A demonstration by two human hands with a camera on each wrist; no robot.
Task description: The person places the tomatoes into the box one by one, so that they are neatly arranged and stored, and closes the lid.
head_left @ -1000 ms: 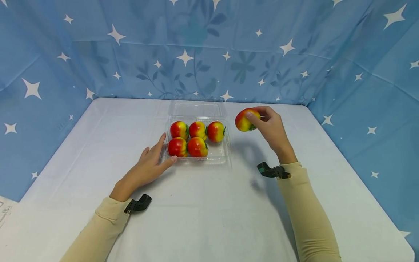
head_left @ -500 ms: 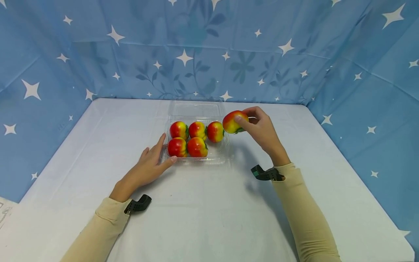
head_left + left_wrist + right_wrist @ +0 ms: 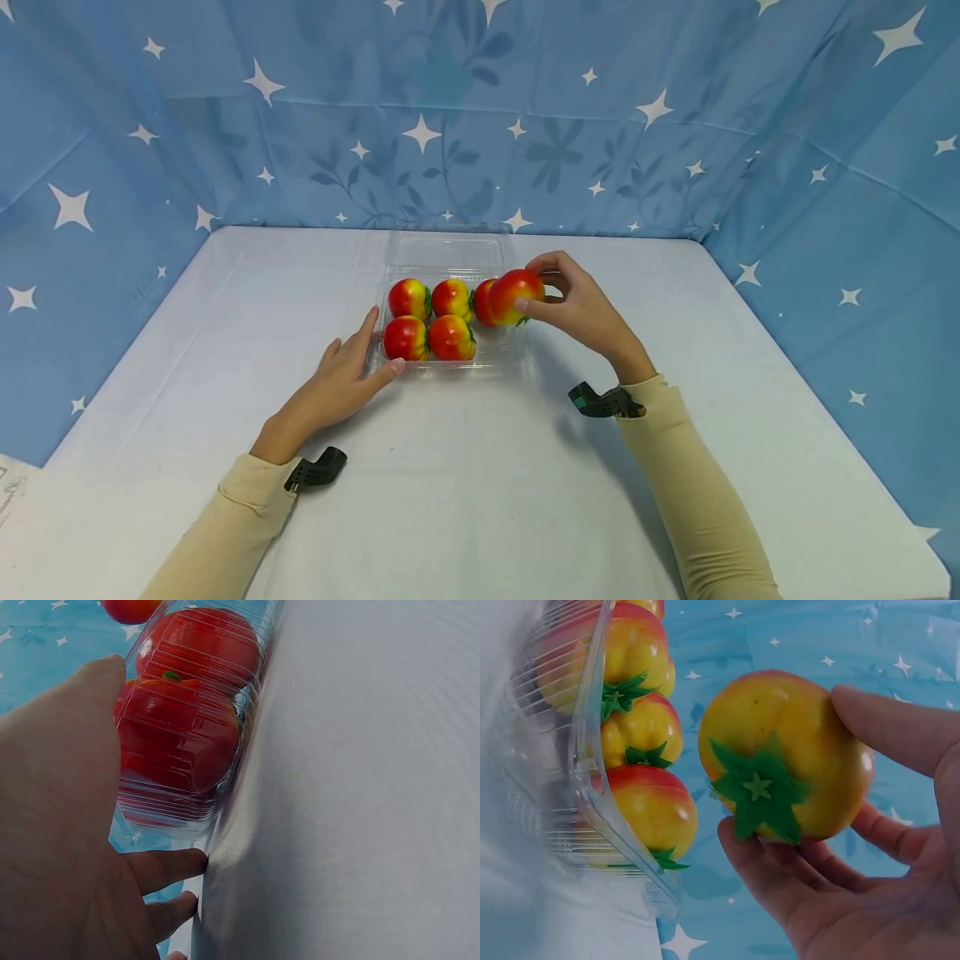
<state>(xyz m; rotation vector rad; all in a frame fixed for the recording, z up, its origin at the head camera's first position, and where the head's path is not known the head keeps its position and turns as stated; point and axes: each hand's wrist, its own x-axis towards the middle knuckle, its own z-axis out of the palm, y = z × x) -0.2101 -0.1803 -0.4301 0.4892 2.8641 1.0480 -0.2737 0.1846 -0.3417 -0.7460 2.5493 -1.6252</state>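
In the head view my right hand grips a red-and-yellow tomato between thumb and fingers. It is raised over the right end of a clear plastic clamshell box. In the right wrist view the held tomato shows its green calyx, apart from the box wall. Several similar tomatoes sit in two rows inside; the held one partly hides the back right one. My left hand lies at the box's left end with spread fingers, its thumb at the front corner. Tomatoes show through the plastic in the left wrist view.
The box's transparent lid lies folded back behind it. Under everything is a white-covered table. A blue curtain with white stars hangs along the back and sides. Dark wrist mounts are on both sleeves.
My right hand has moved left and slightly down, bringing the tomato from beside the box to over its right end. The left hand and the box have stayed in place.
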